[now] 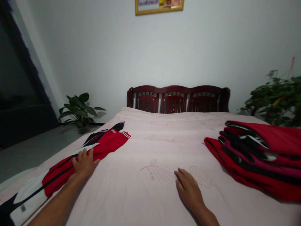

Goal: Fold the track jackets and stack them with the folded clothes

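Note:
My left hand (pixel 85 162) lies on a red, white and navy jacket (pixel 109 142) spread along the left side of the bed. Its fingers rest spread on the cloth without gripping it. White stripes edge the garment's red and navy cuffs at the far end. Over the pink flowered bedsheet (pixel 150 188), my right hand (pixel 189 187) is palm down with fingers loosely stretched, holding nothing. To its right, apart from it, sits a stack of folded clothes (pixel 258 157) in red, black and magenta.
A dark red wooden headboard-like bench back (pixel 174 99) stands behind the bed against the wall. Potted plants are at the left (pixel 80 108) and right (pixel 277 100). A gold picture frame (pixel 160 12) hangs above. A dark doorway (pixel 18 78) is at far left.

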A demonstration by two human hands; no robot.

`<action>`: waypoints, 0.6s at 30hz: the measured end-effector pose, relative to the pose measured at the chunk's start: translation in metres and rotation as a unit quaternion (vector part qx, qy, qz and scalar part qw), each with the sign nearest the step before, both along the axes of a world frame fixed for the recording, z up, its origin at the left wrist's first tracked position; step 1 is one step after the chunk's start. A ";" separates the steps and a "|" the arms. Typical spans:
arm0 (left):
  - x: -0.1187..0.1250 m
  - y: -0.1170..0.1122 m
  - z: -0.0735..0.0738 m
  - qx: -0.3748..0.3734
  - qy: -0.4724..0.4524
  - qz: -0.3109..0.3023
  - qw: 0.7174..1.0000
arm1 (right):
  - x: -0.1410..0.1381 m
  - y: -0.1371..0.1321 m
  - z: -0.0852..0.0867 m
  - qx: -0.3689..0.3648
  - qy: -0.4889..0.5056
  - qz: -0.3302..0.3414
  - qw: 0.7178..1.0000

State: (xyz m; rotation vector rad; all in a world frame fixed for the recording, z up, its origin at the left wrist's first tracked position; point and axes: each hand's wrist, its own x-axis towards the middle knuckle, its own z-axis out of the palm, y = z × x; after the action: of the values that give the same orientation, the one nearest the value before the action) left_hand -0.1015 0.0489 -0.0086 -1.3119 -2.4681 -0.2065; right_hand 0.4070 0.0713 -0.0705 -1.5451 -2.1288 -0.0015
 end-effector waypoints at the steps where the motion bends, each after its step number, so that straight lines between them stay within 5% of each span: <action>1: -0.008 0.000 -0.002 -0.015 -0.003 -0.004 1.000 | 0.000 0.000 0.000 -0.003 0.000 0.001 1.000; 6: -0.026 -0.004 -0.001 -0.049 -0.027 -0.042 0.998 | -0.001 -0.001 0.001 0.001 0.005 -0.001 1.000; 12: -0.026 0.009 0.035 -0.003 -0.084 -0.029 0.996 | -0.006 -0.006 0.004 0.005 0.023 -0.009 1.000; 15: 0.000 0.024 0.052 0.037 -0.095 -0.043 0.994 | -0.006 -0.006 0.005 0.008 0.045 -0.008 0.999; 18: 0.056 0.025 0.054 0.072 -0.092 -0.146 0.982 | -0.004 -0.005 0.005 0.005 0.095 0.002 0.995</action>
State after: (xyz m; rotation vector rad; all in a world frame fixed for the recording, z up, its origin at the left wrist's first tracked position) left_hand -0.0460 0.0739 0.0455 -1.6506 -2.3390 -0.5918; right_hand 0.4030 0.0663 -0.0659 -1.4723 -1.9807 0.1307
